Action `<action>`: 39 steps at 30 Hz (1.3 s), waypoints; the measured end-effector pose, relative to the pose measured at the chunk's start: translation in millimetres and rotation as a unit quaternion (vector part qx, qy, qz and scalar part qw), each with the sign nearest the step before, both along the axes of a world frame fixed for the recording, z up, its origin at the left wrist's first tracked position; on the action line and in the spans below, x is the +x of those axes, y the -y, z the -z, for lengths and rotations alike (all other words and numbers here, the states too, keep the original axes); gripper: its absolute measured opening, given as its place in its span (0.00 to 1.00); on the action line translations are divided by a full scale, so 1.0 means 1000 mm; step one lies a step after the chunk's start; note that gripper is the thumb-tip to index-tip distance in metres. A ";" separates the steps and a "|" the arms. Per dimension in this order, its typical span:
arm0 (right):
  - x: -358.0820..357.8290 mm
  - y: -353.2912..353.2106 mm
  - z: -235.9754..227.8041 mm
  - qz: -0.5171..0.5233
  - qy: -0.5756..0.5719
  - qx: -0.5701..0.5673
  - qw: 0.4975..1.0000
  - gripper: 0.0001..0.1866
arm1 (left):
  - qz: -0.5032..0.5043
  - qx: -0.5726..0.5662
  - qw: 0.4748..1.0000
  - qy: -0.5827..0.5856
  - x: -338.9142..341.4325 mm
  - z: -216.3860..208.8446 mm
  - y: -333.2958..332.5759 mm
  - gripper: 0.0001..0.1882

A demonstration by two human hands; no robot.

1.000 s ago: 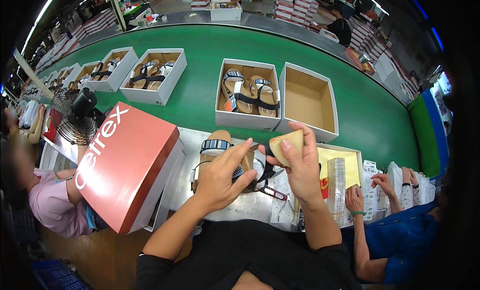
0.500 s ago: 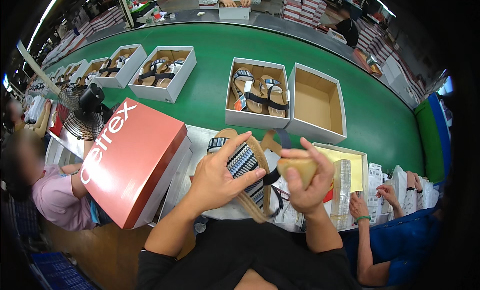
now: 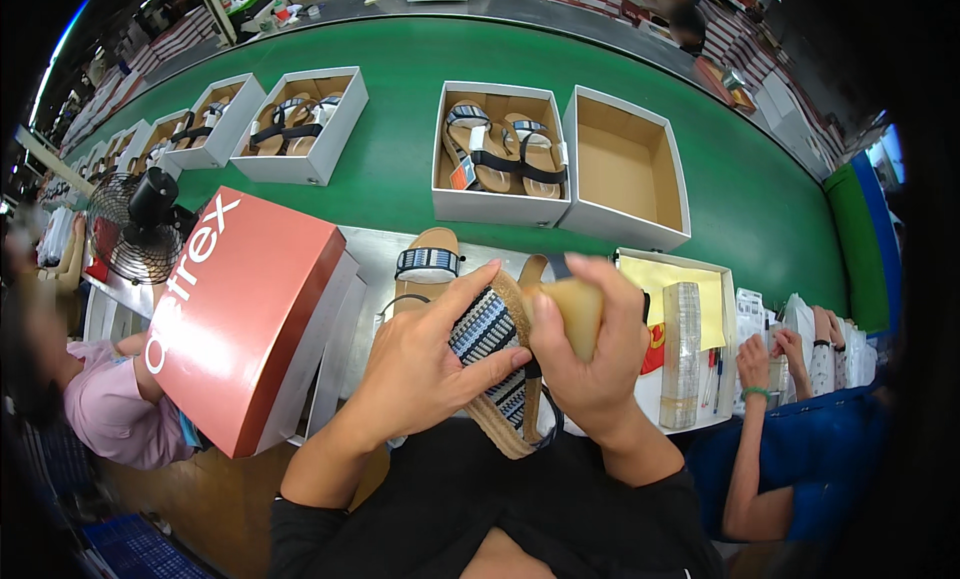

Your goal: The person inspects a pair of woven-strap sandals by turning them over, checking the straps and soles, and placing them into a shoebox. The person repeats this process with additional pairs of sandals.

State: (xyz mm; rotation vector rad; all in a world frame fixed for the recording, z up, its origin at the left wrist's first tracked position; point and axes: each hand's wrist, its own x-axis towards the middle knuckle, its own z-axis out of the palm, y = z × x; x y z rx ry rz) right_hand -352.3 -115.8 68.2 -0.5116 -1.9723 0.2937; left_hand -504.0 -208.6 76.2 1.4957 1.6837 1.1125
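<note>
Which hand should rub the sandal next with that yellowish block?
Right, probably. The right hand already grips the yellowish block against the sandal, while the left hand is busy steadying the striped strap.

red box lid (image 3: 245, 314) crowding left (fan (image 3: 130, 224) beyond), green belt (image 3: 390, 184) open ahead

This is a shoe factory's packing line. A long green conveyor belt (image 3: 400, 169) curves across the upper half of the frame, carrying open white shoeboxes (image 3: 300, 124), most holding a pair of strappy sandals (image 3: 505, 149) and 1 box empty (image 3: 625, 169). Stacks of boxes (image 3: 170, 39) line the far wall at upper left. A red box lid (image 3: 240, 309) leans at centre left by a small fan (image 3: 125, 224), and co-workers sit at both lower edges.
</note>
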 end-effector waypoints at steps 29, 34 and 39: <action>0.009 -0.014 0.008 0.036 0.189 -0.200 0.961 0.22 | -0.099 0.219 0.934 -0.264 0.040 0.078 0.000 0.39; 0.017 -0.001 0.009 0.002 -0.030 -0.351 0.936 0.22 | -0.098 0.244 0.928 -0.265 0.034 0.092 -0.001 0.41; 0.044 0.006 0.031 0.005 0.074 -0.355 0.932 0.20 | -0.078 0.241 0.927 -0.277 0.049 0.123 0.001 0.39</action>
